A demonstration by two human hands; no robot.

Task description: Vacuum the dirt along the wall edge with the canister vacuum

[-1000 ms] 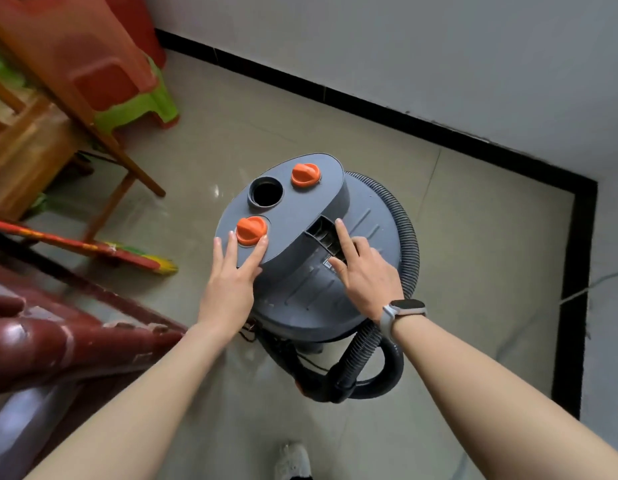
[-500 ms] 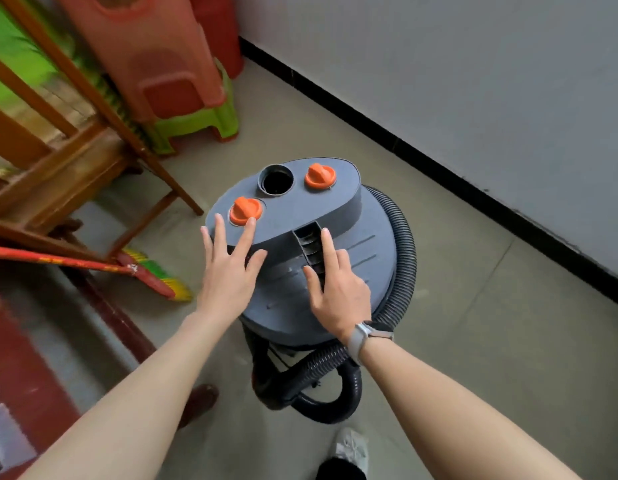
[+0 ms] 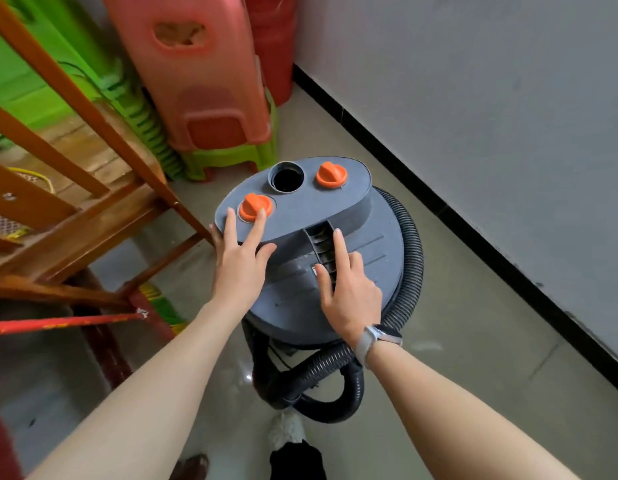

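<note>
A grey canister vacuum point(image 3: 366, 251) stands on the tiled floor in the middle of the head view. Its raised top carries two orange knobs point(image 3: 330, 174) and a round black opening point(image 3: 286, 177). A black ribbed hose point(image 3: 409, 258) wraps round its right side and loops below it. My left hand point(image 3: 240, 261) lies flat on the top, fingers straight, one fingertip touching the nearer orange knob point(image 3: 253, 206). My right hand point(image 3: 345, 289) rests on the lid, its index finger stretched along the slotted vent point(image 3: 321, 247). The wall's black skirting point(image 3: 439, 209) runs to the right.
A wooden frame point(image 3: 75, 216) with slanted legs stands close on the left. Stacked red and green plastic stools point(image 3: 210, 98) fill the corner behind the vacuum. A red pole point(image 3: 65, 322) crosses the lower left. Open floor lies between the vacuum and the wall.
The view has swung left toward the corner and the stools now loom closer. Both hands stay on the vacuum's top in nearly the same pose.
</note>
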